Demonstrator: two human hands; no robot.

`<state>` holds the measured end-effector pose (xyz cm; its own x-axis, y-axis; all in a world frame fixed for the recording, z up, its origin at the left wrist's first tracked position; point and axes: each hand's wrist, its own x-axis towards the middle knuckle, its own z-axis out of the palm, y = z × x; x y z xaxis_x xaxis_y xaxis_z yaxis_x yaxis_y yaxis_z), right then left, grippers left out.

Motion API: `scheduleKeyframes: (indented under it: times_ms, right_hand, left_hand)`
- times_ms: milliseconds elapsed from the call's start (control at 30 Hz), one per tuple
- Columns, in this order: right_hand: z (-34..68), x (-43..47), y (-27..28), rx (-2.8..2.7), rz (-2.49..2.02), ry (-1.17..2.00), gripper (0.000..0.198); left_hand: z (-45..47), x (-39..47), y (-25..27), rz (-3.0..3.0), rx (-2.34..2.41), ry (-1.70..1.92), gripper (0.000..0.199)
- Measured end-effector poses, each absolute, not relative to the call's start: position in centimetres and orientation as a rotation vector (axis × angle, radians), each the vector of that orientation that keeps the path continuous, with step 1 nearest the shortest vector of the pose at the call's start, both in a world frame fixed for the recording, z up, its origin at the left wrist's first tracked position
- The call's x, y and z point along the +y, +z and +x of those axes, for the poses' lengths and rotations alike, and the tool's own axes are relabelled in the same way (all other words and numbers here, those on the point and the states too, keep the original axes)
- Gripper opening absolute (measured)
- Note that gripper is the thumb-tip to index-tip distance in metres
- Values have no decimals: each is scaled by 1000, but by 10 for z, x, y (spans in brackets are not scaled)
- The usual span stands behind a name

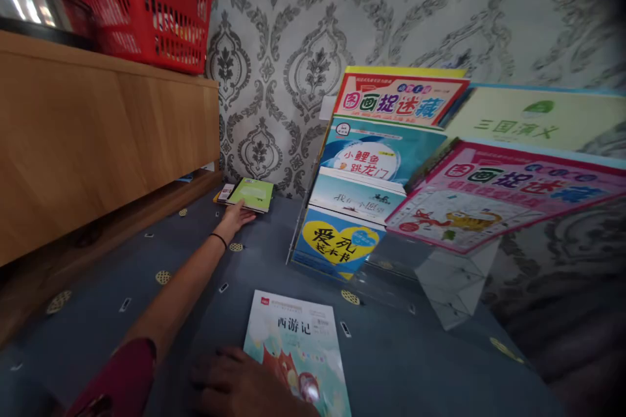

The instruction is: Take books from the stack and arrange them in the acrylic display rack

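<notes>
At the back left, my left hand [235,218] reaches to a small stack of books by the wall. Its thumb lies over the front edge of a green book [254,193], and its fingers are at the edge below. Another book with a white label [225,192] shows under the green one. My right hand [239,383], dark and partly cut off by the bottom edge, hovers or rests over the lower left of a pale book with a fox picture [298,339]. Its fingers are apart, and nothing shows in them; contact with the book is unclear.
A clear tiered rack [296,234] holds several children's books, including a blue book with a yellow heart [337,244] and a pink picture book [489,202]. To the left, a wooden cabinet [107,143] carries a red basket [141,13] and a metal pot [44,6]. Patterned wallpaper [313,6] stands behind.
</notes>
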<state>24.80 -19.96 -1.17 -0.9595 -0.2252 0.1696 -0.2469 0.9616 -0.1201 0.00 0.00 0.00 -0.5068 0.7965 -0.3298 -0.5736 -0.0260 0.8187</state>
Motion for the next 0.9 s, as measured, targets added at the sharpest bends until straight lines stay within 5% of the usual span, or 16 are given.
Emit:
scheduleKeyframes:
  times_ms: [367,633,833,900]
  right_hand:
    - [257,-202,-5,-2880,339,380,32]
    - [259,-209,6,-2905,225,496,25]
    - [258,-208,4,-2837,160,751,31]
    - [257,-207,-1,-2775,86,900,30]
  left_hand:
    - [-18,27,45,266,1355,1694,34]
    - [18,-35,30,432,1452,1584,19]
    - [81,-123,29,835,1387,1393,6]
    - [104,-167,34,1487,1422,1331,12]
